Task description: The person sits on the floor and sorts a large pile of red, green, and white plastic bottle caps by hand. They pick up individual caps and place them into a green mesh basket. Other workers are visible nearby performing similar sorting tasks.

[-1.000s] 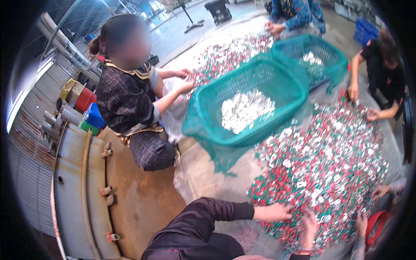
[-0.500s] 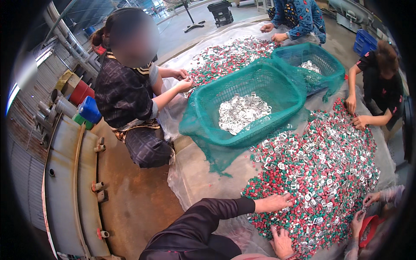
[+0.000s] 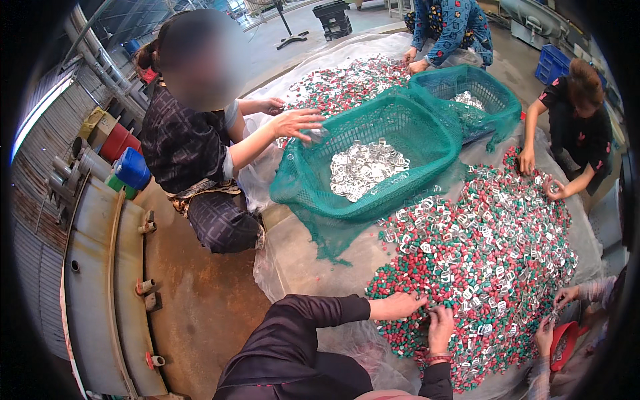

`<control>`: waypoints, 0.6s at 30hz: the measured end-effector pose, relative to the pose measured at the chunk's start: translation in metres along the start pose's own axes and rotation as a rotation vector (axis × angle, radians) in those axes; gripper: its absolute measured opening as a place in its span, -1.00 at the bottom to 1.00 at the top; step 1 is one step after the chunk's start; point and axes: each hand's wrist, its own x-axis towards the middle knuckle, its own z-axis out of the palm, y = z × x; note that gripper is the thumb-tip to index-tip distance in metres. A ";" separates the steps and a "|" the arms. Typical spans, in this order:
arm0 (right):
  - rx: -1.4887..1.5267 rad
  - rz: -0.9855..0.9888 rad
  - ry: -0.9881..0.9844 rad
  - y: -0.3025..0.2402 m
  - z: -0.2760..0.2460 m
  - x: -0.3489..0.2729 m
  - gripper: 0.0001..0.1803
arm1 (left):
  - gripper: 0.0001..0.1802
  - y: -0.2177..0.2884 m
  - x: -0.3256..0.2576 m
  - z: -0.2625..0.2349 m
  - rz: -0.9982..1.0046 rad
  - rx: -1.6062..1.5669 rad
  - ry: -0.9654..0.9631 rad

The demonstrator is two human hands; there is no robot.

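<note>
I crouch at the near edge of a wide pile of small red, green and white pieces (image 3: 493,253) spread on a clear plastic sheet (image 3: 300,257). My left hand (image 3: 399,306) reaches right into the edge of the pile, fingers together and tips buried among the pieces. Just beside it, my right hand (image 3: 440,328) lies palm down on the pile with its fingers pointing away from me. The fingertips of both hands almost meet. Whether either hand holds a piece is hidden. Both arms wear dark sleeves.
A large green mesh basket (image 3: 427,137) with silvery pieces (image 3: 363,170) stands beyond the pile, a second green basket (image 3: 483,87) behind it. Several other people crouch around: left (image 3: 193,153), far (image 3: 447,27), right (image 3: 580,127); one lower right with a red bowl (image 3: 563,343). Rusty metal frame (image 3: 93,280) at left.
My right hand has slid left across the pile until it sits close to my left hand. The person on the left has stretched a hand over the basket rim.
</note>
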 end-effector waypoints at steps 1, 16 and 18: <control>0.095 0.053 0.010 -0.004 -0.009 0.005 -0.87 | -0.43 -0.002 0.000 -0.007 -0.017 -0.027 -0.023; 1.382 0.533 0.010 -0.025 -0.109 -0.008 -0.58 | -0.62 -0.009 0.026 -0.087 -0.104 -0.265 0.052; 1.306 0.634 0.040 -0.026 -0.102 -0.010 -0.53 | -0.61 -0.008 0.031 -0.088 -0.155 -0.311 -0.067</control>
